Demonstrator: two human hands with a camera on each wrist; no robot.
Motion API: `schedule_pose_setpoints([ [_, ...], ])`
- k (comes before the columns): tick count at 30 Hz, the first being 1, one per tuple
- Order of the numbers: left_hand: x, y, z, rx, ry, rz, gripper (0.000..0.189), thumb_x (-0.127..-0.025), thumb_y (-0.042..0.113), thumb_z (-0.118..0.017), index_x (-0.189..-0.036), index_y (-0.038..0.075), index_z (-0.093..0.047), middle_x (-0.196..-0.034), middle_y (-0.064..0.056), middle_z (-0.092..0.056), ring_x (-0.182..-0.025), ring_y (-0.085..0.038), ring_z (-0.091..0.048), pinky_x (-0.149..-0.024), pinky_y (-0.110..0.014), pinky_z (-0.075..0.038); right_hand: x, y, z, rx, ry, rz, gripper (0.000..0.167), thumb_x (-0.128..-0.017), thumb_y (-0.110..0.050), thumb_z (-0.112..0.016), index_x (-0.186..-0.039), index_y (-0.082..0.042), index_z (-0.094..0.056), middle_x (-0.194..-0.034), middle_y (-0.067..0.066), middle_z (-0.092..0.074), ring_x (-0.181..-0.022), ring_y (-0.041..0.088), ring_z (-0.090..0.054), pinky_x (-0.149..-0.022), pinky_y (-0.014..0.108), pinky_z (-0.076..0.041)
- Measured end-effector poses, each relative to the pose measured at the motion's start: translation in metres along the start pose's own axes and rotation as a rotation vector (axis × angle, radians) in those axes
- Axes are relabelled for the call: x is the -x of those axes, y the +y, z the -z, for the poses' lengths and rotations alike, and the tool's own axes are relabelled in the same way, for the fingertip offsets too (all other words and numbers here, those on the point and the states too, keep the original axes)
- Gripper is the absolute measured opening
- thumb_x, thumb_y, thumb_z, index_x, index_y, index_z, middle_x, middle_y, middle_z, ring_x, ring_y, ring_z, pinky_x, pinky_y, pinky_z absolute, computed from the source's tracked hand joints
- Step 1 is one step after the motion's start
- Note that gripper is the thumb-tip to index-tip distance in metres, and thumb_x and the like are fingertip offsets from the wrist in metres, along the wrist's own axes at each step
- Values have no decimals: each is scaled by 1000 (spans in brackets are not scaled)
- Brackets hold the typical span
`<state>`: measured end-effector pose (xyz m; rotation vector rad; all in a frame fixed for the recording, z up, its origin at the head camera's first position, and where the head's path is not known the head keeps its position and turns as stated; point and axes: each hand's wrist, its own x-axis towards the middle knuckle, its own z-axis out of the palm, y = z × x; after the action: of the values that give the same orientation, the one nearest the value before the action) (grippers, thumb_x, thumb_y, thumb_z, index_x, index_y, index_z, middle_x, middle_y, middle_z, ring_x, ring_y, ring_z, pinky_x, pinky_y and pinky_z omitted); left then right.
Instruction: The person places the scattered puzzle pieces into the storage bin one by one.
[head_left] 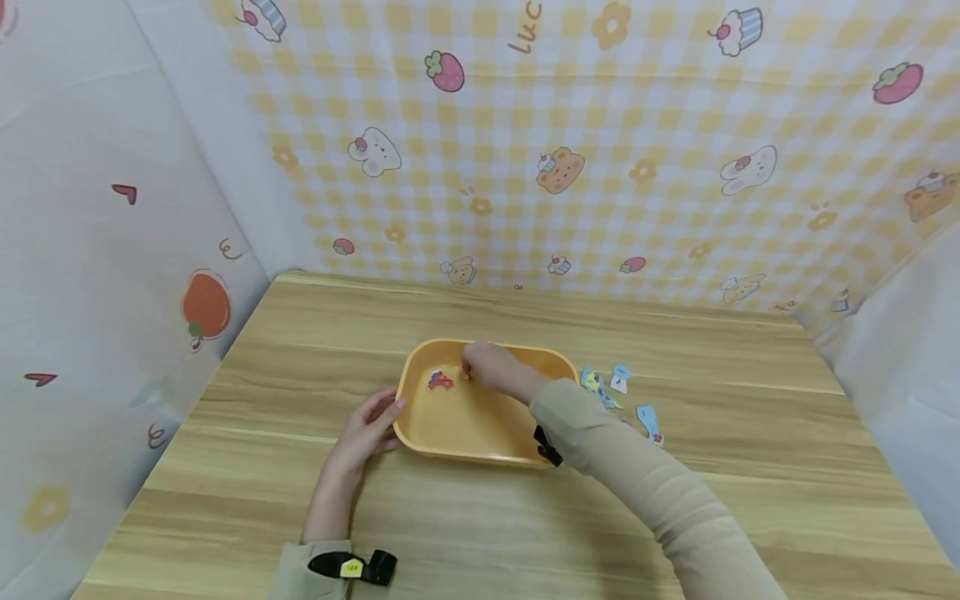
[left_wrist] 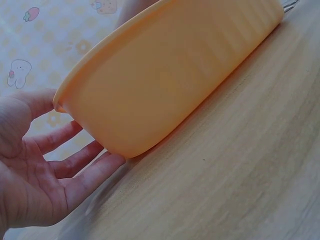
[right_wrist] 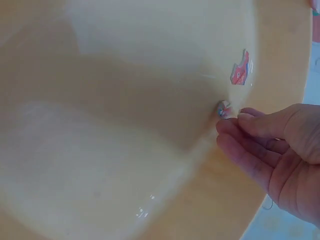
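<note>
A yellow plastic basin [head_left: 480, 457] stands on the wooden table. My left hand [head_left: 372, 427] holds its left end, thumb at the rim and fingers against the outer wall, as the left wrist view shows. My right hand [head_left: 491, 367] reaches inside near the far wall. Thumb and index finger of the right hand [right_wrist: 270, 145] pinch a tiny colourful paper cutout [right_wrist: 224, 108], which shows at the fingertips. A red and blue cutout [head_left: 441, 381] lies on the basin floor to the left of that hand.
Several blue, white and yellow paper cutouts [head_left: 619, 379] lie on the table right of the basin, partly behind the right sleeve [head_left: 637, 458]. A yellow checked cloth [head_left: 510, 167] hangs behind the table [head_left: 337, 325], and white cloth [head_left: 112, 275] hangs at the left.
</note>
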<state>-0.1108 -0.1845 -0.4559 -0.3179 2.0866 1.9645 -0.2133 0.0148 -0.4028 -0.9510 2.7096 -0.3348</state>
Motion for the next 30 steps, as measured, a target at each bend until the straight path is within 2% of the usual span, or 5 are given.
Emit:
schedule_pose_setpoints([
  [7, 1, 1, -2, -7, -3, 6, 50, -92, 31, -53, -134, 7, -41, -132, -19, -46, -100, -17, -57, -74, -27, -56, 16, 11, 13, -106, -38, 10, 14, -87, 2, -53, -94, 1, -65, -97, 13, -67, -91, 25, -61, -82, 34, -52],
  [12, 1, 3, -2, -14, -9, 14, 51, -93, 31, -52, -136, 6, -39, -134, -20, -43, -100, -17, -57, -74, -25, -55, 27, 29, 27, -227, -20, 17, 16, -88, -4, -54, -98, 4, -64, -95, 15, -66, -87, 23, -61, -78, 29, -53],
  [15, 0, 3, -1, -19, -8, 18, 52, -93, 32, -51, -136, 6, -38, -135, -20, -42, -99, -15, -58, -73, -24, -55, 33, 41, 34, -302, 17, 9, 17, -88, -5, -56, -98, 6, -63, -92, 16, -66, -82, 22, -61, -74, 27, -53],
  [22, 0, 4, -2, -34, -11, 24, 54, -93, 34, -51, -137, 7, -37, -137, -20, -41, -97, -11, -57, -73, -23, -54, 57, 70, 44, -349, 127, -74, 15, -87, -4, -57, -98, 4, -63, -88, 15, -65, -77, 21, -58, -67, 25, -51],
  [30, 0, 5, -1, -22, -23, 29, 55, -93, 34, -51, -137, 5, -36, -138, -20, -39, -93, -7, -58, -75, -24, -55, 83, 107, 43, -400, 248, -125, 21, -87, -3, -57, -102, 11, -59, -89, 21, -63, -79, 25, -57, -72, 33, -52],
])
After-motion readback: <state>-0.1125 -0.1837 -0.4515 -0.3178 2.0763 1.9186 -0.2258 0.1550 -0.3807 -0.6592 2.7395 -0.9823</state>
